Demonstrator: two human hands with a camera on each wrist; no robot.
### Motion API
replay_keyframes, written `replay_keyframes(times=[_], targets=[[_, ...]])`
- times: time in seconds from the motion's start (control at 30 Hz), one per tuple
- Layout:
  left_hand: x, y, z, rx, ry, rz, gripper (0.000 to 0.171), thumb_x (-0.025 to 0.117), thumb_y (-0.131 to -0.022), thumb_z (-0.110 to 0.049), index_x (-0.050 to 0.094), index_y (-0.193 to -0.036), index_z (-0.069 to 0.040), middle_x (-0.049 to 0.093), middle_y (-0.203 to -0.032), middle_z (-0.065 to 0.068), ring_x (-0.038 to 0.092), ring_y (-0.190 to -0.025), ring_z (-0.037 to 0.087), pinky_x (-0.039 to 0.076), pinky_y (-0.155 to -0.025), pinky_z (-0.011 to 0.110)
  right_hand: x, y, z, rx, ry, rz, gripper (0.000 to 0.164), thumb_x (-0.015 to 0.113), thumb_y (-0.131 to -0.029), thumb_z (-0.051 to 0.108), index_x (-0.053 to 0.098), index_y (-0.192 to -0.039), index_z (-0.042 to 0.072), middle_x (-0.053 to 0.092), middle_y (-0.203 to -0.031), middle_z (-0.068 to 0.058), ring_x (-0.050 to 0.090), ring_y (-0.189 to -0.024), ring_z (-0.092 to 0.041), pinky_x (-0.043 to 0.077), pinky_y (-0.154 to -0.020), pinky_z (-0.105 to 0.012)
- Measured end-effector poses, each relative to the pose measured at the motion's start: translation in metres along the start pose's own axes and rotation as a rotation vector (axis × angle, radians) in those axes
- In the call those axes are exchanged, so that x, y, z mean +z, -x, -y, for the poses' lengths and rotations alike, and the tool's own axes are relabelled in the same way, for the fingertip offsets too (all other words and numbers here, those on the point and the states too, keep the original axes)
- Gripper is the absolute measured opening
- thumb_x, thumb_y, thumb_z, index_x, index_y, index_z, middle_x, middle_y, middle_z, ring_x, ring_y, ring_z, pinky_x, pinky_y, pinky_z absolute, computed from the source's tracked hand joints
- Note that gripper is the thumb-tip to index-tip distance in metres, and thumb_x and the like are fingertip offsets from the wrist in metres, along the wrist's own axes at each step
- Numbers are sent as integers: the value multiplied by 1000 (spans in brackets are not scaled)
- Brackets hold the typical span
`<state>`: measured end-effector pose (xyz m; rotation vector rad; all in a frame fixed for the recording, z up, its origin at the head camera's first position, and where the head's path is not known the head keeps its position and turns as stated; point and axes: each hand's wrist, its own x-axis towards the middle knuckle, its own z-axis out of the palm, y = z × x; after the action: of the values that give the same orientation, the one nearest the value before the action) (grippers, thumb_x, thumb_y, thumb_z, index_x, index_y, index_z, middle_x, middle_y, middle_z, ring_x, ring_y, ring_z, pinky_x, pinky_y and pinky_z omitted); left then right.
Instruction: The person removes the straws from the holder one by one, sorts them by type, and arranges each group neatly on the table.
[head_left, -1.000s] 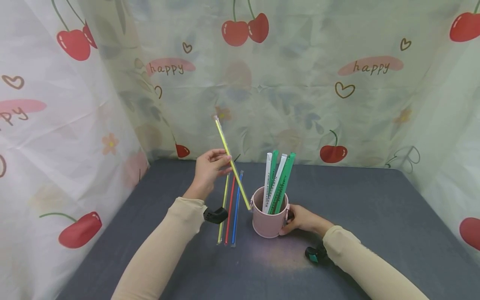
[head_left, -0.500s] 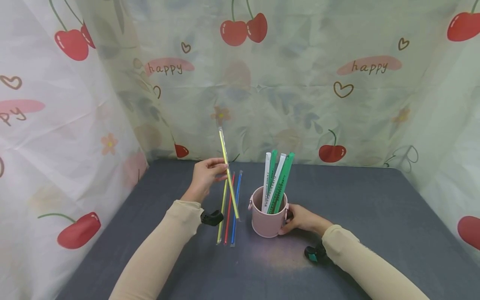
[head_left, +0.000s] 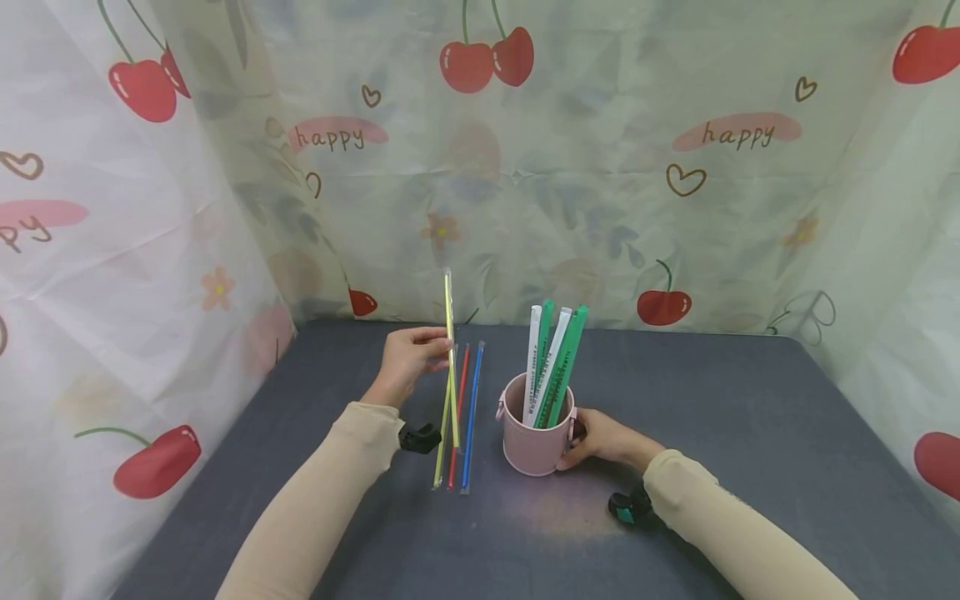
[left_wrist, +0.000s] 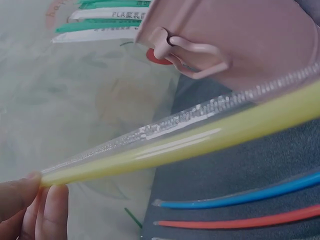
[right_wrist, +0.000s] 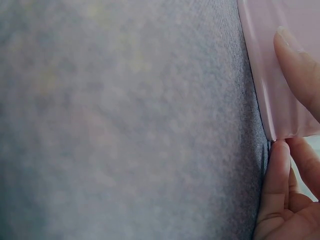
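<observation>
My left hand (head_left: pixel 408 358) pinches a yellow drinking straw (head_left: pixel 449 304) in a clear wrapper, held nearly upright left of the pink pail. In the left wrist view, thumb and fingertips grip the wrapped straw (left_wrist: pixel 175 150) near one end. Behind it on the table lie a second yellow straw (head_left: pixel 440 454), a red straw (head_left: pixel 464 367) and a blue straw (head_left: pixel 473 417), side by side. The pink pail (head_left: pixel 532 454) stands upright, holding several white paper-wrapped straws (head_left: pixel 532 350) and green ones (head_left: pixel 573 350). My right hand (head_left: pixel 606 437) holds the pail's right side, thumb on its wall (right_wrist: pixel 265 60).
A dark grey cloth (head_left: pixel 690 400) covers the table. Cherry-printed curtains (head_left: pixel 570 208) close off the back and both sides. Small handle rings (left_wrist: pixel 200 57) stick out from the pail's sides. Black wrist cameras (head_left: pixel 420 438) sit at both cuffs.
The yellow straw in my left hand has come away from the pail, moving left and down, and stands more upright over the straws on the table. My right hand stays at the pail.
</observation>
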<state>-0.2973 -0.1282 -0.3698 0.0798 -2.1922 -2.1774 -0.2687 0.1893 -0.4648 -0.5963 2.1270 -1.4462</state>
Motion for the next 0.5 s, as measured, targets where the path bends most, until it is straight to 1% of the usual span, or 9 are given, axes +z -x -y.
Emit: replay_keyframes(times=[0.2, 0.37, 0.5], targets=[[-3, 0, 5, -12, -34, 6, 29, 70, -87, -2, 67, -115, 4, 69, -94, 11, 67, -70, 11, 60, -67, 25, 0, 0, 0, 9, 6, -8, 72, 83, -73, 3, 46, -133, -8, 58, -106, -6, 51, -89, -18, 46, -73, -25], [-6, -1, 11, -22, -100, 3, 30, 69, -88, -3, 67, -118, 1, 67, -105, 18, 68, -79, 15, 60, -72, 29, 2, 0, 0, 16, 20, -18, 71, 83, -73, 4, 46, -133, -7, 58, -104, -5, 50, -88, -17, 46, -73, -26], [-7, -1, 16, -31, -134, -6, 29, 70, -87, -3, 68, -116, 0, 68, -105, 19, 70, -81, 17, 61, -72, 31, 2, 0, 0, 18, 19, -22, 70, 82, -73, 3, 47, -132, -7, 57, -101, -5, 50, -87, -17, 46, -71, -26]])
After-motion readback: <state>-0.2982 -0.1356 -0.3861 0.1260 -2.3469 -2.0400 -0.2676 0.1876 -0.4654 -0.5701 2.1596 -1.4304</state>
